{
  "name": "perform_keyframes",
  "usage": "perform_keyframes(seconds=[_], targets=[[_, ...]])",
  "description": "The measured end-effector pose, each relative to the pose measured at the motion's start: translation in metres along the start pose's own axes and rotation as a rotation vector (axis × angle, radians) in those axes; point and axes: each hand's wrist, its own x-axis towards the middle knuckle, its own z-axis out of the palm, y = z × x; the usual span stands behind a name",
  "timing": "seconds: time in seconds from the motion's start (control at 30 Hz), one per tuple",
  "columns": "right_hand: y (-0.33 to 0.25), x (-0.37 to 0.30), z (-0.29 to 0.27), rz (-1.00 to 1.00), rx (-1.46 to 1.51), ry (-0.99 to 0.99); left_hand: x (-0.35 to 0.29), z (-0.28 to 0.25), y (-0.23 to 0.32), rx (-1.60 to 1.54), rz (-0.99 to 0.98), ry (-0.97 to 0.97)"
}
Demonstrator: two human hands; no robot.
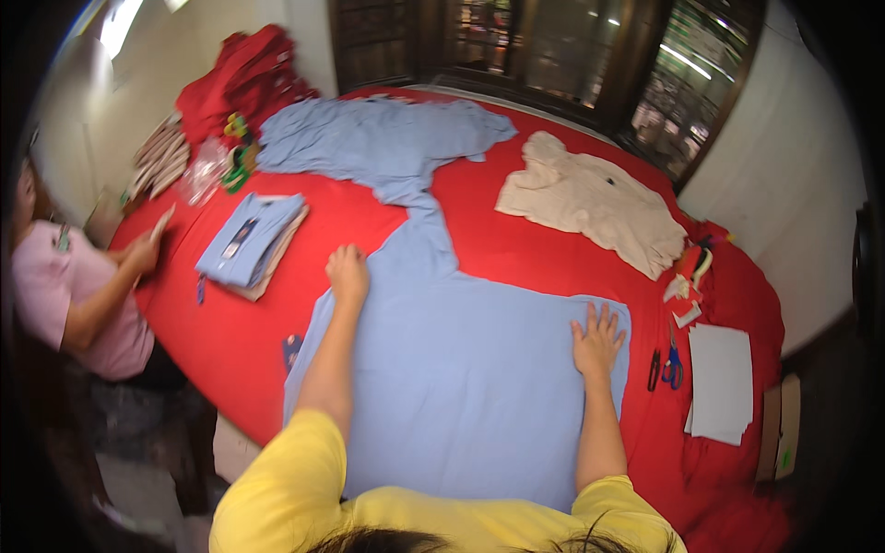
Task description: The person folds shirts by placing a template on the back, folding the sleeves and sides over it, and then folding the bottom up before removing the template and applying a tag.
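A light blue shirt (461,387) lies spread almost flat in front of me, one sleeve stretching toward the far side. My left hand (348,275) is closed at the shirt's left edge near that sleeve, its fingers curled and apparently gripping the cloth; the fingertips are hard to make out. On the right part of the shirt, my right hand (598,341) rests palm down with fingers spread, close to the edge. Beyond, a second light blue garment (346,138) lies rumpled, meeting the sleeve's far end.
A red cloth (479,221) covers the table. Folded shirts (249,241) stand stacked at left, near a person in pink (83,295) holding something. A beige shirt (590,198) lies far right. Blue-handled scissors (674,369), a black tool (654,370) and white sheets (720,382) lie at right.
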Motion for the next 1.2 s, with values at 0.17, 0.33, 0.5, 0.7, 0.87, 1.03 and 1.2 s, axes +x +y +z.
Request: perform_keyframes(seconds=[0.17,0.33,0.5,0.7,0.87,1.03,1.2], targets=[[0.002,-0.002,-0.002,0.036,0.000,-0.009,0.009,-0.034,0.005,-0.179,0.031,0.020],[0.006,-0.001,0.003,0.043,-0.043,-0.009,-0.067,-0.118,-0.010,-0.029,0.051,-0.088],[0.025,0.014,0.012,-0.013,0.057,-0.014,-0.106,-0.172,-0.087,0.032,-0.209,-0.202],[0.022,-0.023,0.001,-0.218,0.457,0.255,-0.147,-0.173,-0.119,-0.018,-0.068,-0.181],[-0.055,-0.153,-0.091,-0.543,0.916,-0.230,-0.126,-0.230,-0.120,-0.714,-0.267,-0.320],[-0.031,-0.226,-0.307,-1.747,0.733,-0.475,-0.112,-0.454,0.015,-1.115,1.003,-0.739],[-0.095,-0.290,-0.403,-2.400,0.564,-0.802,-0.176,-0.602,0.102,-0.959,1.849,-0.852]])
